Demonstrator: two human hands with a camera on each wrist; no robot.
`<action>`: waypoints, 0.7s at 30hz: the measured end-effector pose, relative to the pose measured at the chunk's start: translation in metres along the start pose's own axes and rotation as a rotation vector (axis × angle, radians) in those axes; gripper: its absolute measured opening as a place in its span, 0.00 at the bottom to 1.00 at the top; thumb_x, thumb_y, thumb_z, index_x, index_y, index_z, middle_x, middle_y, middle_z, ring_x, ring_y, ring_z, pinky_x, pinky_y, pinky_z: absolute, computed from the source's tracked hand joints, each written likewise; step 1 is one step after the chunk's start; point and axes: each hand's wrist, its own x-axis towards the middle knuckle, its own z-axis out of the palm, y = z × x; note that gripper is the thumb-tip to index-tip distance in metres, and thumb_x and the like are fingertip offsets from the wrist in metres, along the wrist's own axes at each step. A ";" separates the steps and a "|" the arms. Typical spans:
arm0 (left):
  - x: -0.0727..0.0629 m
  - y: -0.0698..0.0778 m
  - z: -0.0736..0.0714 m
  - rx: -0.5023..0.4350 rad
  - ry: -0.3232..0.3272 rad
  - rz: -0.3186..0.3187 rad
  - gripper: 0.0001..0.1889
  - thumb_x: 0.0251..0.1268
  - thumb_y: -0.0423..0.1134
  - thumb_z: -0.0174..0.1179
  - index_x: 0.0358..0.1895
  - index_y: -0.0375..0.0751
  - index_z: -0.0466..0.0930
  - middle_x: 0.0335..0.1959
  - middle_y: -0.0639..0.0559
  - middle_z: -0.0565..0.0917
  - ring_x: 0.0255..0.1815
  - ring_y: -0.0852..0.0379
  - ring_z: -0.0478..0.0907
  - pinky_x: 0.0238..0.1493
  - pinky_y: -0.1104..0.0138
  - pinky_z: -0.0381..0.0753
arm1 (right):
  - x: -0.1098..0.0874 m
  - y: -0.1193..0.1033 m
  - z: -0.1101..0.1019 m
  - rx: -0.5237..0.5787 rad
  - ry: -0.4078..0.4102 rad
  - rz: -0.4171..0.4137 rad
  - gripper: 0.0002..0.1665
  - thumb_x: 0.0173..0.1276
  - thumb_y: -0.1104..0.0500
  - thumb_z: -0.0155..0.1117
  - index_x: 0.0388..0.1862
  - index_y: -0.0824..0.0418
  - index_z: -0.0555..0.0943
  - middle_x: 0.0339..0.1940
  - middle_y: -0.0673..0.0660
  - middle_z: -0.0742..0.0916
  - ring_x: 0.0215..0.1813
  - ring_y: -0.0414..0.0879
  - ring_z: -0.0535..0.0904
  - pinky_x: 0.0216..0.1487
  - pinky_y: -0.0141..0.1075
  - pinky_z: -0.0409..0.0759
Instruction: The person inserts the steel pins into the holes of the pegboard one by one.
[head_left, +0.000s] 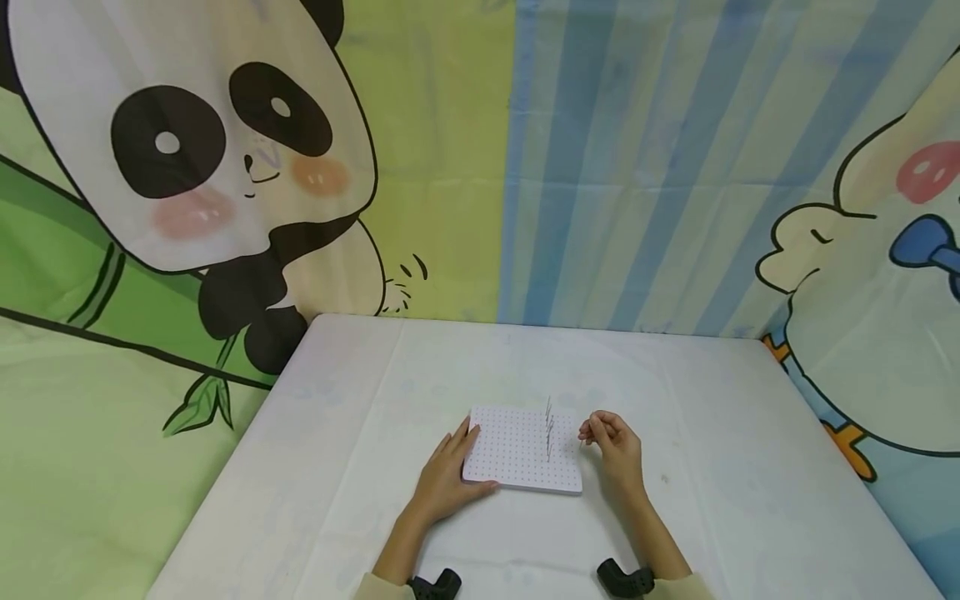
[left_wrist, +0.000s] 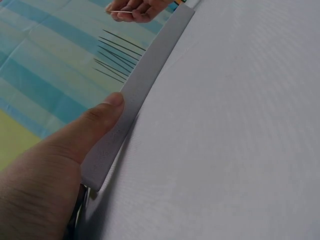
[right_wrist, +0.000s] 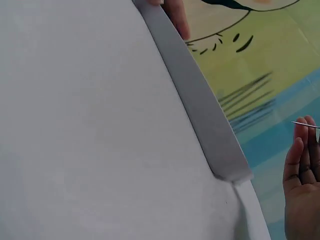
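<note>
A white board with a grid of small holes (head_left: 506, 446) lies flat on the table. My left hand (head_left: 444, 483) holds its near left corner, with the thumb (left_wrist: 100, 117) along the front edge and the fingers at the left side. Several thin needles (head_left: 550, 437) stand upright in a row toward the board's right part; some lean slightly in the left wrist view. My right hand (head_left: 618, 450) is just off the board's right edge, pinching one needle (right_wrist: 306, 124) between thumb and fingertips. In the right wrist view the standing needles look blurred.
The table (head_left: 360, 417) has a white cover. A printed cloth with a panda (head_left: 247, 167) and blue stripes hangs behind and beside it. A black strap mount sits on each wrist, the right one (head_left: 625, 578) near the table's front.
</note>
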 end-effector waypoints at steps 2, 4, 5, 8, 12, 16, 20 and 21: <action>0.000 0.000 0.000 -0.003 -0.002 -0.008 0.52 0.42 0.69 0.62 0.70 0.44 0.57 0.73 0.51 0.52 0.70 0.46 0.54 0.69 0.57 0.51 | -0.007 -0.003 0.007 0.002 -0.051 -0.020 0.18 0.69 0.62 0.54 0.43 0.81 0.70 0.29 0.64 0.82 0.30 0.45 0.81 0.31 0.31 0.80; -0.001 -0.001 0.000 -0.007 -0.002 -0.009 0.52 0.42 0.69 0.62 0.70 0.44 0.58 0.73 0.51 0.52 0.70 0.46 0.54 0.69 0.56 0.51 | -0.013 -0.005 0.014 0.003 -0.094 -0.029 0.15 0.69 0.63 0.54 0.41 0.79 0.71 0.30 0.67 0.82 0.30 0.47 0.81 0.31 0.33 0.81; -0.001 -0.001 0.000 -0.009 -0.002 -0.008 0.52 0.42 0.70 0.61 0.70 0.44 0.58 0.73 0.51 0.52 0.70 0.45 0.53 0.69 0.56 0.51 | -0.016 -0.007 0.016 0.005 -0.111 -0.031 0.14 0.68 0.64 0.54 0.41 0.78 0.71 0.30 0.67 0.82 0.30 0.48 0.81 0.31 0.35 0.81; -0.001 -0.001 0.000 -0.010 -0.001 -0.003 0.52 0.42 0.70 0.61 0.70 0.44 0.58 0.73 0.51 0.52 0.70 0.45 0.53 0.69 0.56 0.51 | -0.022 -0.012 0.022 -0.006 -0.144 -0.064 0.08 0.66 0.69 0.56 0.39 0.76 0.73 0.29 0.69 0.82 0.30 0.52 0.82 0.31 0.39 0.82; -0.001 -0.002 0.001 -0.005 0.002 -0.002 0.52 0.42 0.71 0.60 0.70 0.44 0.58 0.73 0.51 0.52 0.70 0.46 0.53 0.69 0.56 0.51 | -0.027 -0.023 0.026 -0.085 -0.195 -0.199 0.04 0.61 0.76 0.57 0.36 0.76 0.73 0.28 0.70 0.82 0.30 0.56 0.82 0.30 0.41 0.82; -0.001 -0.002 0.001 -0.006 0.002 -0.004 0.53 0.42 0.72 0.59 0.70 0.44 0.58 0.73 0.51 0.52 0.70 0.46 0.53 0.69 0.56 0.51 | -0.028 -0.029 0.027 -0.183 -0.256 -0.349 0.07 0.55 0.81 0.59 0.34 0.77 0.74 0.26 0.69 0.83 0.28 0.58 0.82 0.29 0.36 0.82; 0.000 -0.001 0.001 -0.008 0.001 -0.010 0.53 0.42 0.72 0.59 0.70 0.44 0.58 0.73 0.51 0.52 0.70 0.45 0.53 0.68 0.55 0.52 | -0.028 -0.028 0.027 -0.238 -0.295 -0.442 0.11 0.50 0.83 0.60 0.33 0.76 0.74 0.26 0.66 0.83 0.26 0.57 0.82 0.28 0.33 0.82; 0.000 -0.001 0.000 -0.010 -0.001 -0.012 0.53 0.42 0.71 0.60 0.70 0.44 0.58 0.73 0.51 0.52 0.70 0.44 0.53 0.68 0.54 0.53 | -0.028 -0.028 0.028 -0.244 -0.299 -0.456 0.12 0.49 0.84 0.60 0.33 0.76 0.74 0.26 0.66 0.84 0.26 0.57 0.82 0.28 0.32 0.82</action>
